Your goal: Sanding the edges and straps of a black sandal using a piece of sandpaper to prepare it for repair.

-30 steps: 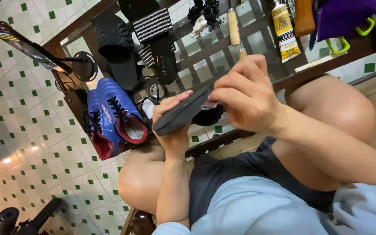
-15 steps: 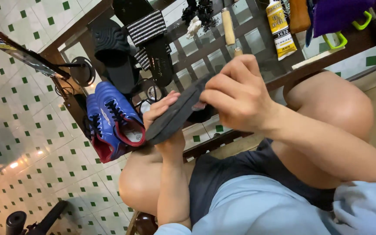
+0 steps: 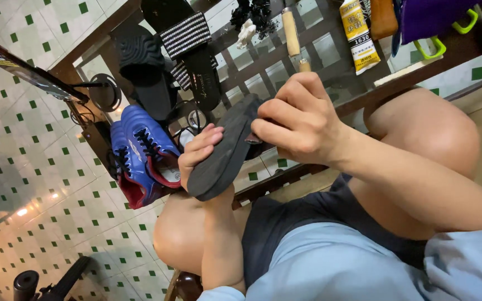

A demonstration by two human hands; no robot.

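Tilted steeper than 0.5 s ago, the sole [image 3: 224,153] sits clamped in the left hand [image 3: 199,156]. Right hand [image 3: 297,120] pinches its upper edge; work looks midway, glue tube [image 3: 357,34] untouched.

Your right hand [image 3: 299,120] covers the upper end of the dark sandal sole [image 3: 224,153], so you cannot see what its fingertips pinch there. Your left hand [image 3: 199,156] sits behind the sole; only the fingers curling over its edge show, the palm is hidden. At the far edge of the bench [image 3: 319,33], the glue tube [image 3: 357,34], the brown item [image 3: 384,17] and the purple cloth [image 3: 430,17] are cut off by the top of the picture. The wooden-handled tool [image 3: 292,33] loses its working end behind your right hand. The blue shoes [image 3: 140,153] are partly hidden by the sole and your left hand.
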